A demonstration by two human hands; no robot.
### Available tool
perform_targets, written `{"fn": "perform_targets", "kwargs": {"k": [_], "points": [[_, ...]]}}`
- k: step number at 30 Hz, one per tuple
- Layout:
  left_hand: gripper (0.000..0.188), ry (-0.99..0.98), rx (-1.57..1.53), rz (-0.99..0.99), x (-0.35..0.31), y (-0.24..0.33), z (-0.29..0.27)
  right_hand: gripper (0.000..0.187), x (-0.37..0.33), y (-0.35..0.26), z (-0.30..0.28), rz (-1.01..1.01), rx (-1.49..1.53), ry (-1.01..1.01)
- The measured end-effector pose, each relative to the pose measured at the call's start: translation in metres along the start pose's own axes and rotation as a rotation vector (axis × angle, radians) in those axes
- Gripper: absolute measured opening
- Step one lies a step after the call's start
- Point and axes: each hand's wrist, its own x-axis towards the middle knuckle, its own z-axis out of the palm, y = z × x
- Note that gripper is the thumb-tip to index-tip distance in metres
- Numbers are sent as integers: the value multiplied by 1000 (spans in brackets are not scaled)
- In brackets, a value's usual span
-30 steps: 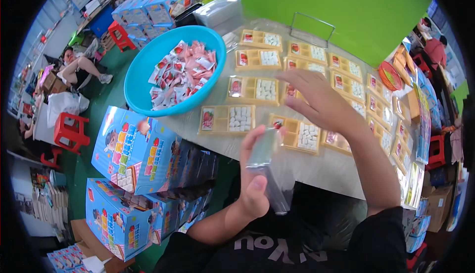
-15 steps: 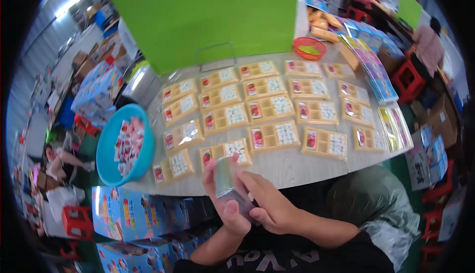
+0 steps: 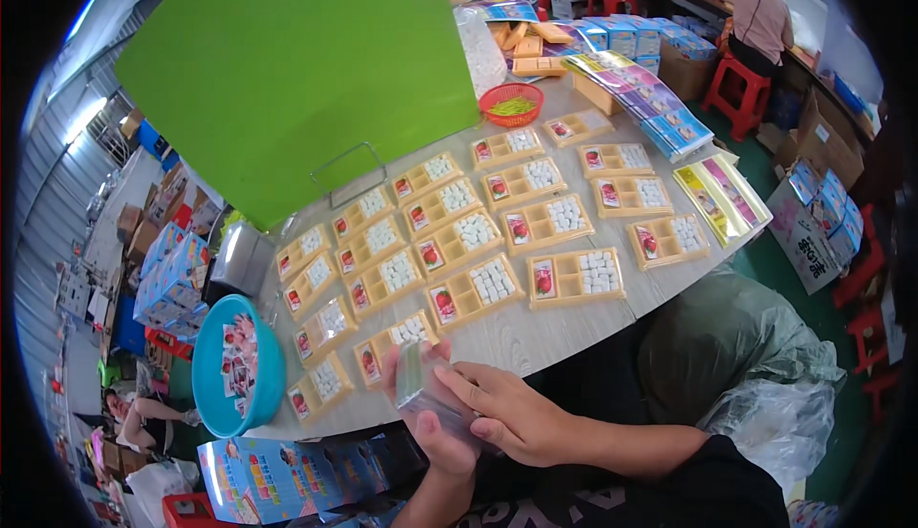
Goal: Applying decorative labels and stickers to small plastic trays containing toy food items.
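Clear pack (image 3: 429,391) slants long-ways, near end to the right, by the desk (image 3: 550,337). The left hand (image 3: 446,444) wraps its fingers round it; the right hand (image 3: 518,415) touches it, gripping or not, I can't tell.

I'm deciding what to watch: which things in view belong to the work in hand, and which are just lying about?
Likely part of the work:
clear plastic stack, in the left hand, right hand against it
yellow trays on the table
packets in the blue tub

Probably just lying about:
clear plastic bag
brown cardboard box
green panel
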Motion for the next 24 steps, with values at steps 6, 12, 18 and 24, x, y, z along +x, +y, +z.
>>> {"fn": "perform_targets", "kwargs": {"k": [6, 12, 18, 24], "points": [[93, -133, 41, -47, 3, -8, 10, 65, -9, -1, -12, 45, -16, 71], [90, -228, 38, -49, 5, -14, 8, 65, -16, -10, -19, 134, -106, 89], [90, -228, 14, -62, 6, -12, -10, 65, -5, -18, -12, 141, -177, 37], [84, -277, 11, 61, 7, -16, -43, 84, -2, -18, -5, 266, -215, -141]]}}
